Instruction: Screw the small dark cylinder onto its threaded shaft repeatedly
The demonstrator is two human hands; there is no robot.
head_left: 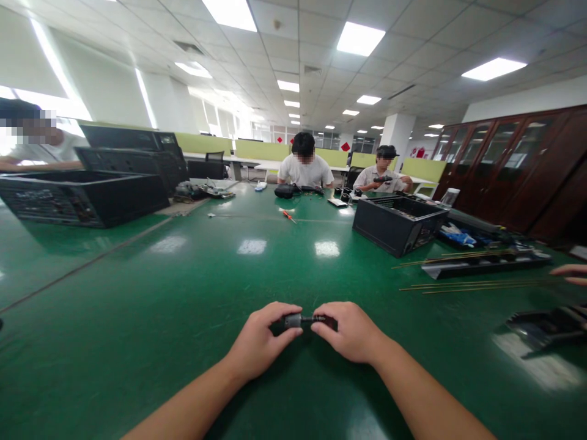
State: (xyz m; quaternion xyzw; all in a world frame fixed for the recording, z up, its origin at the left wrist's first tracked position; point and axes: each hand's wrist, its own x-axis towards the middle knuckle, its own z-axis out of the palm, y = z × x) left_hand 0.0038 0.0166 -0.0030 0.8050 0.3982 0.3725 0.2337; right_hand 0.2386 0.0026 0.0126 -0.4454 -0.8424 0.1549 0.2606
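Observation:
Low over the green table, my left hand (265, 340) is closed, thumb and fingers gripping a short grey-and-black cylinder (293, 321). From the cylinder's right end a thin dark shaft (308, 319) runs across to my right hand (351, 333). That hand pinches a dark piece (323, 319) at the shaft's other end, largely covered by the fingers. The cylinder and shaft lie level, in one line between both hands. I cannot tell exactly what kind of part this is.
An orange screwdriver (288, 216) lies ahead on the green table (192, 287). Black computer cases stand left (114, 198) and right (380, 226). Thin brass-coloured rods (458, 286) and a dark metal channel (481, 264) lie right. Another person's hand (571, 273) enters there; several people sit around.

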